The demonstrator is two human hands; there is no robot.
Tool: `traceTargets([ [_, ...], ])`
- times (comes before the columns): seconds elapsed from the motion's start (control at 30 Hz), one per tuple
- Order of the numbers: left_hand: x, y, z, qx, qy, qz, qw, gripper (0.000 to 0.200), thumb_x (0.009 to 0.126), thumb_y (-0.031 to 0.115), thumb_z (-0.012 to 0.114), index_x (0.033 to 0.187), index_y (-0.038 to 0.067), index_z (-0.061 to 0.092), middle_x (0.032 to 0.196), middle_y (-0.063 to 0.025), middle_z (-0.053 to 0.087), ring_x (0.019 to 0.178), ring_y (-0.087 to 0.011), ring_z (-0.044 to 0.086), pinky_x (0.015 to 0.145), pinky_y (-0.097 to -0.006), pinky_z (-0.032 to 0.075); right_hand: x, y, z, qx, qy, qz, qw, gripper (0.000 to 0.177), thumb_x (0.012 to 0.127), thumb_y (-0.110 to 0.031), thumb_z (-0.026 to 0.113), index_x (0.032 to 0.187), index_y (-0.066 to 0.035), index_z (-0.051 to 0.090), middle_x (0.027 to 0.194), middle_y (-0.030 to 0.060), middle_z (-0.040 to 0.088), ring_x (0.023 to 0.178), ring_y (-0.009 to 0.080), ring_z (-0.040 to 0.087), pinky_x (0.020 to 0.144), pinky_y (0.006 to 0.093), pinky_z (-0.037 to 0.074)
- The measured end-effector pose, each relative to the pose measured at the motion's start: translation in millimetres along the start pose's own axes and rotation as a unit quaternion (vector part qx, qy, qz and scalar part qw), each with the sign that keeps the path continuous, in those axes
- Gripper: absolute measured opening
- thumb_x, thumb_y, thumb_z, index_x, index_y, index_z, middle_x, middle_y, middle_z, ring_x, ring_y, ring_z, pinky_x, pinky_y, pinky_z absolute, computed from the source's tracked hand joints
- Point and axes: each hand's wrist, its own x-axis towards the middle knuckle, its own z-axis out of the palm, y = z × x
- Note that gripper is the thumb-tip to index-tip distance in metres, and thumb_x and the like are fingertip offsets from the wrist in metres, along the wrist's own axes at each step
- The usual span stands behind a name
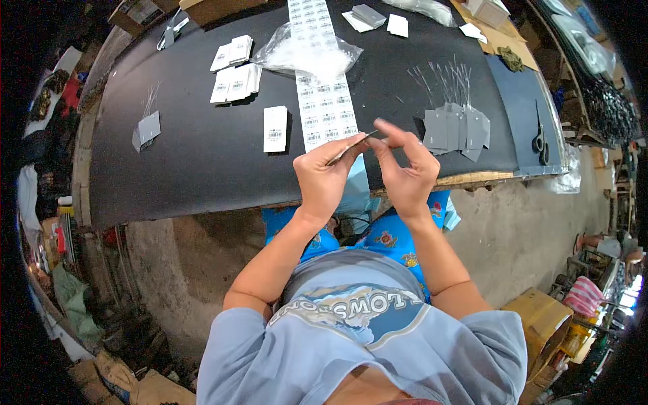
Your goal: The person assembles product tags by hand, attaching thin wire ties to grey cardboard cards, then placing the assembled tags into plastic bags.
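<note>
Above the table's near edge, my left hand [325, 177] is closed on a thin hang tag [348, 149], seen nearly edge-on. My right hand [412, 174] meets the tag's far tip with thumb and index finger in a pinch; whatever lies between those fingertips is too small to make out. Behind my hands runs a long strip of barcode labels [327, 101], with a clear plastic bag [317, 59] lying across it. A white barcoded tag stack [275, 129] sits left of the strip. Grey tags with thin strings [456, 128] fan out to the right of my right hand.
More white tag stacks [236, 82] lie at the back left, and a few grey stringed tags [147, 129] at far left. Scissors [540, 140] rest near the right edge. Other cards [364, 17] and a cardboard box [214, 9] are at the back. A carton [538, 324] stands on the floor.
</note>
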Motion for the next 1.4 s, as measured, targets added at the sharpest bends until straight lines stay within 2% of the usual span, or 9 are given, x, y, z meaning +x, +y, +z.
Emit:
traceTargets([
  [0.1,3.5,-4.8,-3.5,0.062,-0.020,0.084,0.994,0.024,0.074,-0.008,0.065,0.096,0.003,0.070,0.091,-0.0119,0.069,0.081,-0.0171,0.068,0.071,-0.0262,0.053,4.2,-6.2,-3.5,0.177,-0.008,0.161,0.971,0.045,0.073,0.007,0.067,0.116,-0.004,0.061,0.071,0.0040,0.062,0.065,0.0066,0.055,0.063,0.0217,0.045],
  [0.23,7.9,-4.8,-8.3,0.095,-0.071,0.118,0.986,0.028,0.073,-0.009,0.063,0.099,0.002,0.068,0.096,-0.0139,0.068,0.089,-0.0228,0.067,0.076,-0.0297,0.053,9.3,7.0,-17.4,0.189,-0.118,0.180,0.958,0.047,0.076,0.005,0.065,0.122,-0.004,0.057,0.072,0.0024,0.062,0.068,0.0045,0.054,0.063,0.0195,0.043],
  [0.4,12.1,-8.3,-13.0,0.149,-0.153,0.150,0.965,0.042,0.068,-0.015,0.053,0.104,0.003,0.066,0.104,-0.0156,0.065,0.102,-0.0280,0.062,0.086,-0.0344,0.050,7.1,12.7,-25.0,0.211,-0.168,0.225,0.936,0.017,0.080,0.001,0.064,0.096,-0.001,0.068,0.079,0.0040,0.066,0.070,0.0069,0.058,0.064,0.0207,0.046],
  [0.73,24.7,-3.5,0.3,0.152,-0.172,0.236,0.944,0.043,0.065,-0.014,0.055,0.104,0.002,0.065,0.104,-0.0167,0.065,0.104,-0.0296,0.060,0.088,-0.0356,0.049,15.7,20.4,-43.3,0.393,-0.188,0.371,0.820,0.013,0.083,-0.009,0.063,0.092,0.001,0.066,0.079,0.0068,0.066,0.072,0.0121,0.061,0.069,0.0246,0.048],
  [0.87,27.0,-12.1,14.2,0.165,-0.157,0.282,0.932,0.041,0.066,-0.012,0.056,0.104,0.001,0.065,0.101,-0.0166,0.065,0.097,-0.0313,0.063,0.085,-0.0348,0.050,35.7,26.6,-51.5,0.230,-0.107,0.294,0.921,0.011,0.080,-0.009,0.067,0.085,0.000,0.068,0.084,0.0035,0.066,0.081,0.0082,0.058,0.074,0.0232,0.044],
  [0.97,19.4,-13.5,35.8,0.130,-0.169,0.141,0.967,0.028,0.074,-0.006,0.059,0.100,0.001,0.066,0.096,-0.0143,0.067,0.087,-0.0277,0.066,0.078,-0.0339,0.054,79.6,39.1,-63.3,0.078,-0.030,0.188,0.978,0.015,0.082,-0.014,0.066,0.086,0.001,0.068,0.077,0.0019,0.066,0.070,0.0058,0.056,0.064,0.0203,0.044],
  [1.03,17.4,-14.7,54.1,-0.109,-0.232,-0.233,0.938,0.013,0.085,0.007,0.061,0.096,0.002,0.067,0.092,-0.0102,0.068,0.085,-0.0211,0.066,0.070,-0.0295,0.055,111.2,65.1,-71.1,0.091,-0.054,0.162,0.981,0.015,0.083,-0.014,0.065,0.088,0.000,0.068,0.075,0.0034,0.066,0.067,0.0062,0.057,0.061,0.0203,0.045],
  [1.3,1.1,-14.7,74.8,-0.353,-0.225,-0.428,0.801,0.032,0.092,0.021,0.055,0.113,-0.003,0.052,0.109,-0.0147,0.061,0.102,-0.0245,0.060,0.085,-0.0363,0.053,166.4,122.4,-60.1,-0.193,-0.179,0.124,0.957,0.016,0.075,-0.014,0.067,0.079,0.001,0.069,0.063,0.0089,0.065,0.054,0.0150,0.061,0.057,0.0281,0.049],
  [1.4,-5.6,-8.1,59.7,-0.391,-0.216,-0.465,0.764,0.041,0.095,0.021,0.047,0.125,-0.007,0.041,0.121,-0.0194,0.053,0.111,-0.0282,0.055,0.089,-0.0392,0.051,176.7,124.7,-39.6,-0.250,-0.174,0.036,0.952,0.022,0.072,-0.017,0.070,0.085,0.000,0.069,0.075,0.0136,0.064,0.066,0.0230,0.063,0.064,0.0322,0.049],
])
